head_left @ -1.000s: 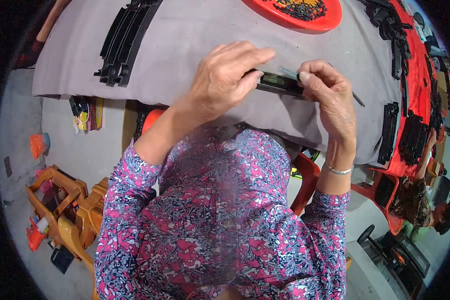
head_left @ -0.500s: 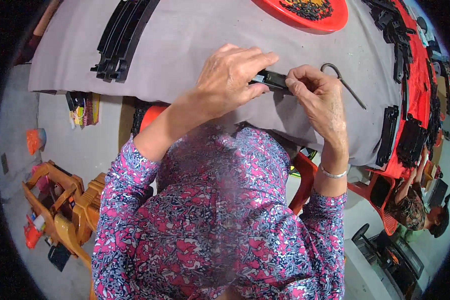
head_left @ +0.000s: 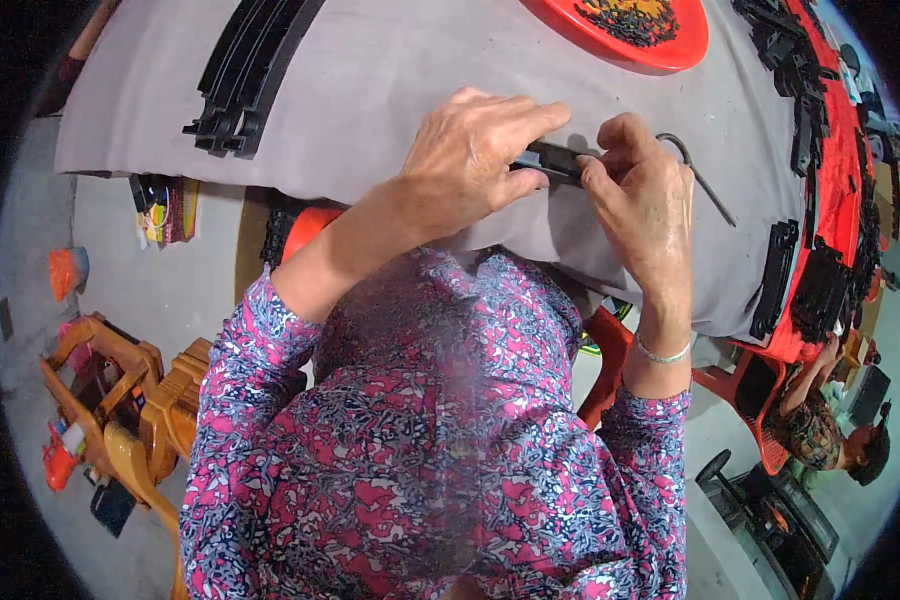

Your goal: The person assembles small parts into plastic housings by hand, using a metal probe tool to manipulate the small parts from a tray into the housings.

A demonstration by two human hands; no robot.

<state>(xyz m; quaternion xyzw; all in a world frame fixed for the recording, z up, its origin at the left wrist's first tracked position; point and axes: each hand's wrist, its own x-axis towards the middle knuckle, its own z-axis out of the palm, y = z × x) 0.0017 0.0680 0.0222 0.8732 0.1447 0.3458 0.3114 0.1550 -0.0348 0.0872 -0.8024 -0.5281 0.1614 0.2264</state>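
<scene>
Left hand [head_left: 468,150] and right hand [head_left: 646,195], backs up, pinch a slim black strip [head_left: 558,159]; hooked dark rod [head_left: 711,187] right, round red dish [head_left: 693,40] far.

Here's the strip [head_left: 560,161], black and slim, pale patch showing, held crosswise between the hands [head_left: 462,147], both ends covered from view.

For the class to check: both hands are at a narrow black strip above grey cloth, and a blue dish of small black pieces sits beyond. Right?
The dish is red, not blue, as the head view shows. The left hand and right hand are at a narrow black strip above grey cloth, with small black pieces in the dish beyond.
</scene>
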